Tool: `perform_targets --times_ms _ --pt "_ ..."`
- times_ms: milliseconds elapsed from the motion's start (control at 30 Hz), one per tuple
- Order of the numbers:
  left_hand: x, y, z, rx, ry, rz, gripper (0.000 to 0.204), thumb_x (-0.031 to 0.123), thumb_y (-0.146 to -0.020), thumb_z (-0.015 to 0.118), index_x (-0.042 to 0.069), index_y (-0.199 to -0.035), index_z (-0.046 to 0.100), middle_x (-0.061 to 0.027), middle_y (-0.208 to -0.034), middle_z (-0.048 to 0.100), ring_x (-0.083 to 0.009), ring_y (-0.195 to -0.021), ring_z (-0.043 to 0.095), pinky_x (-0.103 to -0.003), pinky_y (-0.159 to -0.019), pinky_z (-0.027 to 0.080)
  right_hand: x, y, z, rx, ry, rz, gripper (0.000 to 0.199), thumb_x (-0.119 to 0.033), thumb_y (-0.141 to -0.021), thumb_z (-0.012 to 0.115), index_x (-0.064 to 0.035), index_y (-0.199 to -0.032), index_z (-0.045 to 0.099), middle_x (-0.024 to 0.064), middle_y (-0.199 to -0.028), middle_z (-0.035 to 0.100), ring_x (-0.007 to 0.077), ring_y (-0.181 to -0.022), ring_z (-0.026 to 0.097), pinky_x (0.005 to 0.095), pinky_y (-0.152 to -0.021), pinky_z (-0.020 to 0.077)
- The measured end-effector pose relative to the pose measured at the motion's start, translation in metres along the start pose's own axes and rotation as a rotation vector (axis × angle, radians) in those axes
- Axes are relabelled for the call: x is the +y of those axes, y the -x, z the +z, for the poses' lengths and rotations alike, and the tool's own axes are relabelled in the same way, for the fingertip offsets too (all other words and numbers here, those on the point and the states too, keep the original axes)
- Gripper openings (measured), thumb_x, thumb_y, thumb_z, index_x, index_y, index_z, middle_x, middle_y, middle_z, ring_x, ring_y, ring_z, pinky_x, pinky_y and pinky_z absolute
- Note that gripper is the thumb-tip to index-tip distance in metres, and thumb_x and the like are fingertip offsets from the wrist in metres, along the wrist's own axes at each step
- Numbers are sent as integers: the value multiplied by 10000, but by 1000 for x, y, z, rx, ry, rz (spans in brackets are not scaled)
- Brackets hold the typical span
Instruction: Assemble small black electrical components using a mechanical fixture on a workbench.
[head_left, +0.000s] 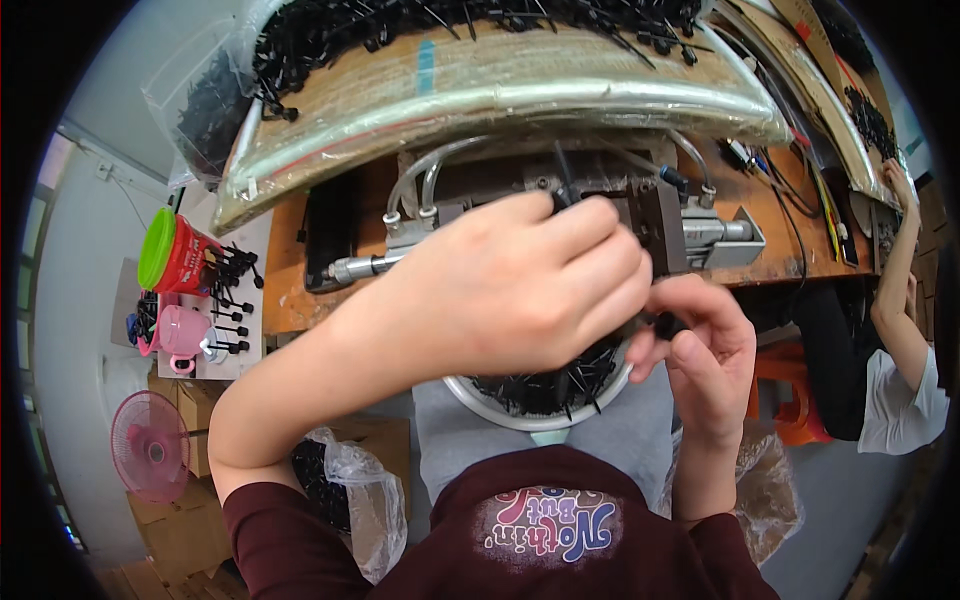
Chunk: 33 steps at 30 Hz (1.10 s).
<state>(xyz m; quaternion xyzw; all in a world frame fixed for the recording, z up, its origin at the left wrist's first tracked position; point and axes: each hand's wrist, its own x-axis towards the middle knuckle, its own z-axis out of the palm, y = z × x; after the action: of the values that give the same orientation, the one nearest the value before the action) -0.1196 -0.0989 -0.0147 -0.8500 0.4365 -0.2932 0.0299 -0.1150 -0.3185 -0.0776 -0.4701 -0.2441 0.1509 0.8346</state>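
My left hand is closed and reaches across the metal fixture. A black thin-stemmed plastic part sticks up at its fingertips; the hand hides where its lower end sits. Close beside it, my right hand pinches a small black plastic piece between thumb and fingers. The rest of that piece is hidden. Below both hands a round white basin rests on my lap, holding many black stemmed parts.
Behind the fixture, a plastic-wrapped tray carries a heap of black parts. Air cylinders and hoses flank the fixture. A red bucket, pink cup and pink fan stand left. A co-worker's arm shows right.
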Motion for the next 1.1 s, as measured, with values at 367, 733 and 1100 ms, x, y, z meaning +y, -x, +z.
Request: perform_targets --times_ms 367,733,1100 --pt "17 45 -15 195 515 -748 322 -115 -820 528 -4 -1107 624 -85 -964 662 -146 -860 633 -251 -711 497 33 9 -17 -29 850 -146 331 -76 -624 871 -24 -895 689 82 -933 635 120 -721 619 240 -644 515" --pt "55 54 -10 524 1055 -1145 194 72 -926 611 -45 -1078 586 -153 -918 669 -124 -721 607 -231 -601 494 66 -27 9 -195 1560 -557 180 -82 -673 688 -22 -828 619 156 -1087 675 175 -637 630 281 -593 507" --pt "61 66 10 669 1567 -1330 251 45 -957 539 -63 -1183 538 -161 -936 648 -115 -728 595 -235 -548 473 61 -34 14 -217 1633 -508 159 -79 -669 679 -36 -805 611 129 -1068 682 149 -562 600 267 -542 478"
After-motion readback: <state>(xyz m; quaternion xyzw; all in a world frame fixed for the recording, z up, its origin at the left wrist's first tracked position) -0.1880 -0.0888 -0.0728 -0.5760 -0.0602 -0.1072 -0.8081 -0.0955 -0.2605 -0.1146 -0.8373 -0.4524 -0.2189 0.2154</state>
